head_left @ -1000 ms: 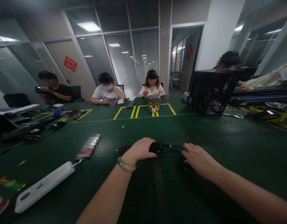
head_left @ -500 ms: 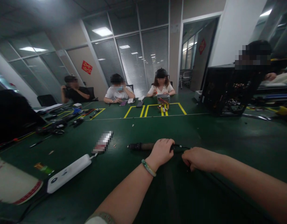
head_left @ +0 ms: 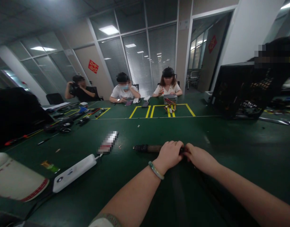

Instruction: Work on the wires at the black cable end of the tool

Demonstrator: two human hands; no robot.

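A dark electric screwdriver (head_left: 150,148) lies on the green table mat (head_left: 107,195), its bit end pointing left. My left hand (head_left: 169,154), with a jade-coloured bangle (head_left: 156,170) on the wrist, is wrapped over the screwdriver's rear part. My right hand (head_left: 198,156) is closed at the tail end, where the cord joins. Its fingertips touch or nearly touch my left hand, and they hide the cord joint.
At left are a white power bank (head_left: 75,173), a pixelated phone-like item (head_left: 108,142), a cream cylinder (head_left: 17,176) and a small green-gold item (head_left: 50,166). A black computer case (head_left: 244,91) stands at right. Several people sit across the table, beyond yellow tape (head_left: 151,112).
My right hand has moved left and up to the screwdriver's tail, closing the gap to my left hand. The whole view has shifted slightly; my left hand keeps its grip.
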